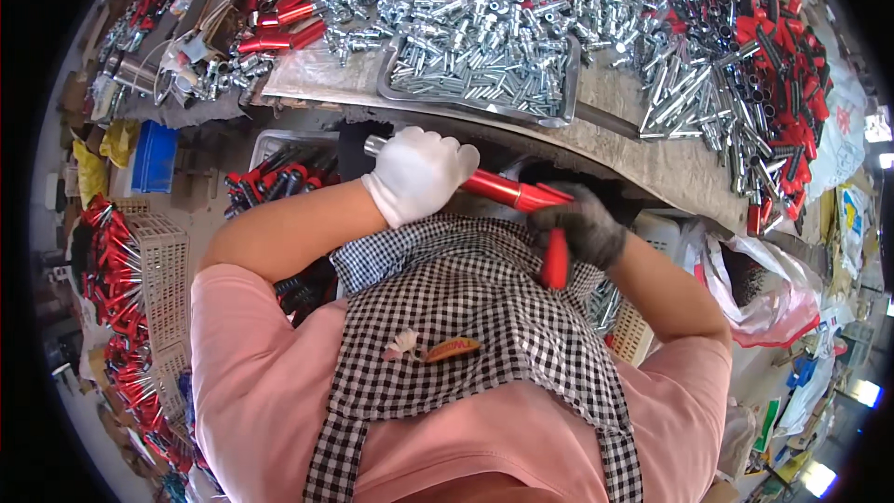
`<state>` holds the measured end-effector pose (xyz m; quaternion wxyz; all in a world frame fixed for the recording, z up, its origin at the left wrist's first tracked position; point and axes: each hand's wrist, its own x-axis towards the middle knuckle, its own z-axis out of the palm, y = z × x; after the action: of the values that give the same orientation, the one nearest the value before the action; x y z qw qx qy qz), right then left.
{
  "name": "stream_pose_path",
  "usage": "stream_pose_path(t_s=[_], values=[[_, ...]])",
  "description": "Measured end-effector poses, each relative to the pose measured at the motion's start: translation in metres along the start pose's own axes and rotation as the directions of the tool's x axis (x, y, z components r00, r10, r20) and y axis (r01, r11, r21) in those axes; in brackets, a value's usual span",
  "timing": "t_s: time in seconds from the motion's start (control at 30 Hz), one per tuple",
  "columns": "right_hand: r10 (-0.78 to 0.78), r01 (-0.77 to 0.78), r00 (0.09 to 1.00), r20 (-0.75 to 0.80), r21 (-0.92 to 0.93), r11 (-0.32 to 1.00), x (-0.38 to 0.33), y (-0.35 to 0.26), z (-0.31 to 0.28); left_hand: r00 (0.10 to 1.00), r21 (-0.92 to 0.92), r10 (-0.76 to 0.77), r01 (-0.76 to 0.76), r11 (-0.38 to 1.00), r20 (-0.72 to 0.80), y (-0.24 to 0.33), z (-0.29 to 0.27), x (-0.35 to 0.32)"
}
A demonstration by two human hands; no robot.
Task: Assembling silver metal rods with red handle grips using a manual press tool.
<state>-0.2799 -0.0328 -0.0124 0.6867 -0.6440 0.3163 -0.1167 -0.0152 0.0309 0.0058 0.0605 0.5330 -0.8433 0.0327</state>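
Observation:
My left hand, in a white glove, is wrapped round a red metal tube. A silver end of the tube sticks out past my left fist. In a dark grey glove, my right hand closes round a red handle at the tube's other end. The handle points down toward my checked apron. Whether handle and tube are one piece is hidden by my right fingers. Both hands are between the bench's front edge and my apron.
On the bench, a metal tray holds short silver pins, with heaped silver fittings behind it. Red and black parts pile up at the right. Crates with red-handled pieces stand at the left, near a blue bin. A plastic bag hangs at the right.

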Motion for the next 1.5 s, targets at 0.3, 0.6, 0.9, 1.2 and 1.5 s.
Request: stream_pose_path(t_s=[0.3,0.6,0.9,1.2,1.5], values=[[0.275,-0.326,0.941,0.197,0.745,0.583,-0.003,0.006,0.026,0.963,0.062,0.156,-0.146,0.987,-0.221,-0.023,-0.002,0.014],[-0.726,0.306,0.685,0.057,-0.927,0.215,0.026,-0.051,0.037,0.669,-0.81,-0.738,-0.381,-0.445,0.091,-0.045,-0.017,0.014],[-0.503,0.476,0.858,0.103,-0.528,0.703,0.041,-0.042,0.068,0.884,-0.698,-0.459,-0.387,-0.603,-0.093,-0.03,-0.08,0.025],[-0.497,-0.282,0.857,-0.136,-0.931,-0.232,0.088,-0.055,-0.145,0.85,-0.825,0.178,0.524,-0.209,0.495,-0.028,-0.068,0.015],[-0.306,0.22,0.772,-0.558,-0.217,0.951,0.091,-0.075,-0.119,0.849,-0.759,0.302,0.524,-0.386,0.433,-0.021,-0.017,0.006]])
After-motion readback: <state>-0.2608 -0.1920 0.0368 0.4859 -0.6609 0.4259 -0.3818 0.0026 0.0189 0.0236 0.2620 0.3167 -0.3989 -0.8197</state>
